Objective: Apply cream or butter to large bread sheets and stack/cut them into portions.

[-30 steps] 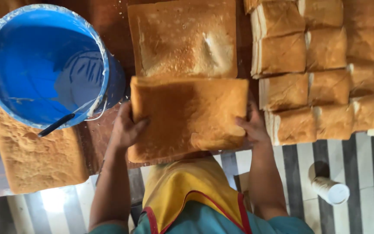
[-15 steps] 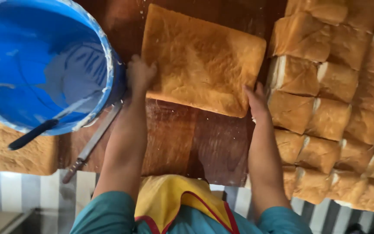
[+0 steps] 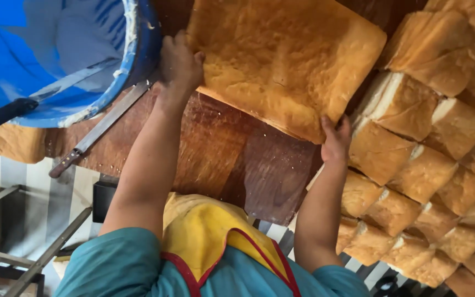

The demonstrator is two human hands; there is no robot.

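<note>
A person in a teal shirt and yellow apron is sliding a big square slab of golden bread across a dark wooden counter. Half a second ago the slab was lying nearer the middle of the counter; a second ago it was right at the near edge, against the apron. It is now sitting tilted toward the far edge, with bare wood opening up in front of the person, so the loaf appears to be getting pushed clear of the working space.

The left hand is curling over the slab's left corner, fingers closed on the crust, forearm stretching straight out from the shoulder. The right hand is gripping the slab's near right corner from beneath, thumb up against the side, arm bent and reaching upward.

A blue plastic bucket smeared with pale spread is standing at the counter's left edge, just beside the left hand, a dark-handled tool resting inside. A long knife is lying along the left edge under the bucket. Rows of cut bread blocks are crowding the right edge.
</note>
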